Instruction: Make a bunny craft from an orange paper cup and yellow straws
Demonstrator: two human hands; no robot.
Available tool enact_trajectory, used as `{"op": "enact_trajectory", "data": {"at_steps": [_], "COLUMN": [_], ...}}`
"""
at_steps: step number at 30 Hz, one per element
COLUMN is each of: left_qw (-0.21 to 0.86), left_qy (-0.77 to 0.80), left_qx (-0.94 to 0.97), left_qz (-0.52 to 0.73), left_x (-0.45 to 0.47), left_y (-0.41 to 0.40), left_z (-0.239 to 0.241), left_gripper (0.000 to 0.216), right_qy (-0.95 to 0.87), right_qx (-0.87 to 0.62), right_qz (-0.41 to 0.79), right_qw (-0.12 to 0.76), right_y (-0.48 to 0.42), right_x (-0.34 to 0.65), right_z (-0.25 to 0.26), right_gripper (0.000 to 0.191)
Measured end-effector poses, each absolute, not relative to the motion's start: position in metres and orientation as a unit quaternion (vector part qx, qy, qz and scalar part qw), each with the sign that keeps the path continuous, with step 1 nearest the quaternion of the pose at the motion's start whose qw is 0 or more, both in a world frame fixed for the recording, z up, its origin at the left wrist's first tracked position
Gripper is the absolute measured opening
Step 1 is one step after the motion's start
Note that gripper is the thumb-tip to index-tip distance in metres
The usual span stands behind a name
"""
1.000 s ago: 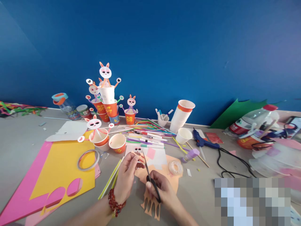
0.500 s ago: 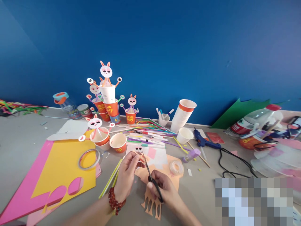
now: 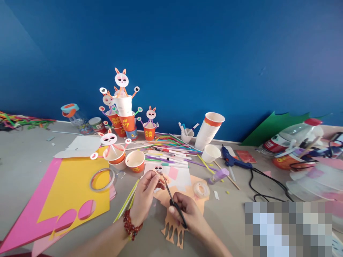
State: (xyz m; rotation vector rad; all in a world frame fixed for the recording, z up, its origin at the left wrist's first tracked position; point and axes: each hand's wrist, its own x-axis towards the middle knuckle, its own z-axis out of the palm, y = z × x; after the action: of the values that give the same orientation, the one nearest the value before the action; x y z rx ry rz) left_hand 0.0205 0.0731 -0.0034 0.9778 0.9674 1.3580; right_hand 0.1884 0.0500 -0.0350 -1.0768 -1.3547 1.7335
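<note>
In the head view, my left hand (image 3: 146, 194) pinches a small piece of orange paper (image 3: 162, 180) between thumb and fingertips, mostly covered by the fingers. Black-handled scissors (image 3: 178, 211) are gripped in my right hand (image 3: 190, 212), their blades pointing up and away, against the small piece. Whether the blades are fully closed is too small to tell. Under both hands lies a peach paper sheet (image 3: 197, 203) with cut-out shapes along its near end. Just beyond the fingers is a white sheet (image 3: 184, 175) bearing a pink square.
Paper-cup rabbit figures (image 3: 114, 153) stand at the left and back. An open cup (image 3: 135, 160), tape rolls (image 3: 200, 189), a glue stick (image 3: 219, 176) and a blue glue gun (image 3: 235, 162) surround the hands. Yellow and pink sheets (image 3: 77, 178) lie left; stacked cups (image 3: 209, 132) lean behind.
Both hands keep almost the same pose, with the scissors still at the small orange piece. The whole view has shifted very slightly.
</note>
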Motion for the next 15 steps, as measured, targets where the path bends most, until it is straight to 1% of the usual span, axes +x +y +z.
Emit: {"op": "enact_trajectory", "data": {"at_steps": [15], "left_qw": [0.565], "left_qy": [0.422], "left_qx": [0.408], "left_qz": [0.579], "left_x": [0.0198], "left_y": [0.0743], "left_z": [-0.0063], "left_gripper": [0.025], "right_qy": [-0.510], "right_qx": [-0.408], "right_qz": [0.677], "right_qw": [0.338], "right_y": [0.0499], "right_x": [0.1880], "right_z": [-0.0385], "right_gripper": [0.061]}}
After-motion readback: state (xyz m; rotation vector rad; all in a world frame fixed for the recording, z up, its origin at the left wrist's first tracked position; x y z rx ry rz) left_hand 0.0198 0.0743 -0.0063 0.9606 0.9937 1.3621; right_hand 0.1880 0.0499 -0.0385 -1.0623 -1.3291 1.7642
